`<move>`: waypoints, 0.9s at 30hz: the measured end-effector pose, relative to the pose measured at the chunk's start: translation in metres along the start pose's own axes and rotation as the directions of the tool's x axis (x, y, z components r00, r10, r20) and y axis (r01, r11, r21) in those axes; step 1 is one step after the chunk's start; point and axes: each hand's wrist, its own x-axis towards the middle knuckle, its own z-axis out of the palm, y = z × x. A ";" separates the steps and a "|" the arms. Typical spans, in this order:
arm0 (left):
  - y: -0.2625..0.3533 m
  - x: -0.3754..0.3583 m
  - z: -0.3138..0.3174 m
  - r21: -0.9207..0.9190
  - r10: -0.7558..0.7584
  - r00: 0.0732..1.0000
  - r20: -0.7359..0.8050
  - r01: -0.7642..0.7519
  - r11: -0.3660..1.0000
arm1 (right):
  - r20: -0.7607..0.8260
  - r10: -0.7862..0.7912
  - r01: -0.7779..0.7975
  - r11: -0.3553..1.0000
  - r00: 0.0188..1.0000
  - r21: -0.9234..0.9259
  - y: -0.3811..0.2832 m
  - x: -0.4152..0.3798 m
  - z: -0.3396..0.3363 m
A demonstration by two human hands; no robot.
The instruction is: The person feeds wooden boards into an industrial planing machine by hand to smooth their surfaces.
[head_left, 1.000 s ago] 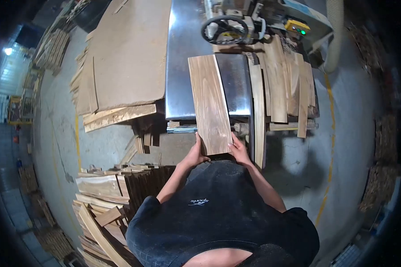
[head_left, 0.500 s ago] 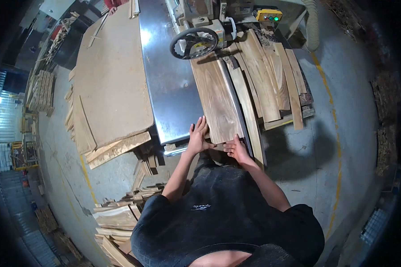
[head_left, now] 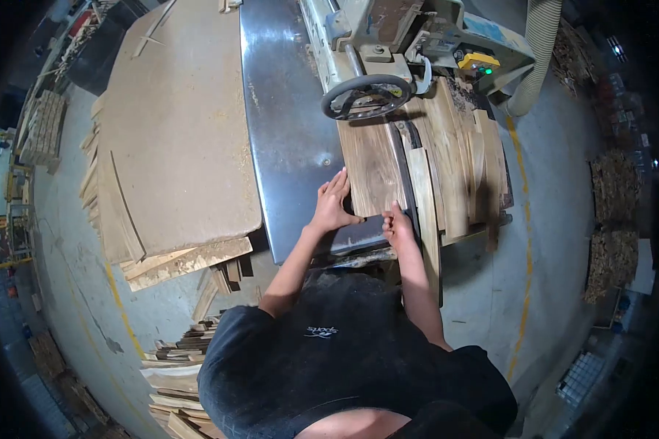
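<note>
- Head view: a wooden board (head_left: pixel 372 170) is seen lying flat on the steel machine table (head_left: pixel 282 132), close to the table's near edge and toward its right side.
- The board's far end is found under the black handwheel (head_left: pixel 365 96) of the machine (head_left: pixel 388 36), which stands at the far end of the table.
- The left hand (head_left: pixel 332 206) is laid open against the board's near left corner, fingers spread and pointing away from the person; nothing is clasped by it.
- The right hand (head_left: pixel 397 227) is pressed against the board's near right corner, fingers curled over the end; whether the wood is actually pinched cannot be told.
- A dark guide rail (head_left: pixel 406 172) is seen running along the board's right edge, touching it.
- Beyond the rail, at the table's right edge, a stack of loose planks (head_left: pixel 458 164) is piled, several overhanging the near side.
- A yellow control box (head_left: pixel 478 62) with a green light is mounted at the far right corner, beside a ribbed dust hose (head_left: pixel 536 51).
- To the left of the table, a large flat sheet (head_left: pixel 172 124) is rested on a heap of boards, just beside the table's left edge.
- On the floor near the person's left side, offcuts (head_left: pixel 172 366) are stacked.
- The person's dark shirt (head_left: pixel 344 358) fills the lower part of the view.
</note>
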 end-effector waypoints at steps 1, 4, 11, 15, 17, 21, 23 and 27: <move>-0.005 0.006 0.000 -0.010 0.003 1.000 0.009 -0.003 1.000 | 0.001 -0.001 0.001 1.000 1.000 0.015 -0.004 0.008 0.004; -0.014 0.017 0.002 0.083 0.002 0.996 -0.088 0.006 0.997 | -0.032 0.005 -0.004 1.000 0.999 0.029 -0.018 0.020 0.025; -0.029 0.006 0.008 0.188 0.097 0.954 -0.282 -0.045 0.981 | 0.057 -0.127 0.124 0.991 0.990 0.050 -0.046 0.057 0.051; -0.039 -0.023 -0.008 0.192 0.156 0.964 -0.216 -0.115 0.975 | 0.220 -0.262 0.257 0.965 0.940 0.050 -0.065 0.084 0.064; -0.043 -0.050 -0.013 0.209 0.123 0.959 -0.255 -0.070 0.976 | 0.242 -0.227 0.218 0.974 0.943 0.065 -0.080 0.085 0.076; -0.038 -0.113 -0.017 0.226 0.031 0.929 -0.368 0.057 0.972 | 0.295 -0.054 0.111 0.978 0.954 -0.178 -0.122 0.122 0.092; -0.037 -0.144 -0.006 0.212 -0.016 0.920 -0.390 0.106 0.972 | 0.410 -0.104 0.186 0.969 0.906 -0.164 -0.137 0.136 0.083; -0.020 -0.223 0.016 0.171 -0.096 0.845 -0.526 0.216 0.961 | 0.569 -0.245 0.460 0.846 0.785 -0.271 -0.136 0.184 0.095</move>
